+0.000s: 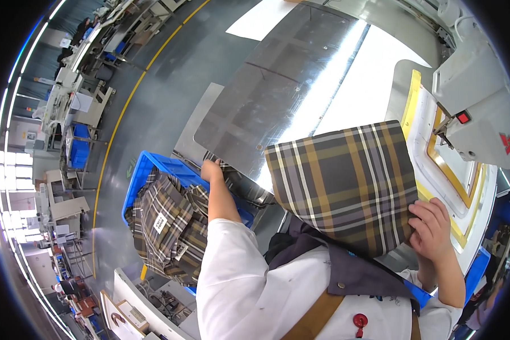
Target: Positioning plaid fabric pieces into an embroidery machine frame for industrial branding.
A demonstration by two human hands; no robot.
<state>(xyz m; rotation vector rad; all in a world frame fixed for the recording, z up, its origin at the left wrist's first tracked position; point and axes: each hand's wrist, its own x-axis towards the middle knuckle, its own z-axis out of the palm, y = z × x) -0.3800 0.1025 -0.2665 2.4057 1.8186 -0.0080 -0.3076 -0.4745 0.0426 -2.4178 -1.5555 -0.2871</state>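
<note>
Hands apart; right hand point(430, 229) grips the plaid panel point(340, 187), three o'clock in view, by its four o'clock edge; left hand point(211, 170), hold unclear, at nine o'clock, near the blue crate point(135, 182).

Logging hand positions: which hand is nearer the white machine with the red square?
Right: the right hand holds the brown plaid cloth in front of the machine; the left hand is far left of it, by the metal tabletop.

Lighting is bright; strip lights point(24, 69) and washed-out windows point(18, 170) glow at left. Glare streaks the surface point(255, 107) along its right edge. Straight lines bend toward the black rim; far-left details look soft, possibly blurred.
</note>
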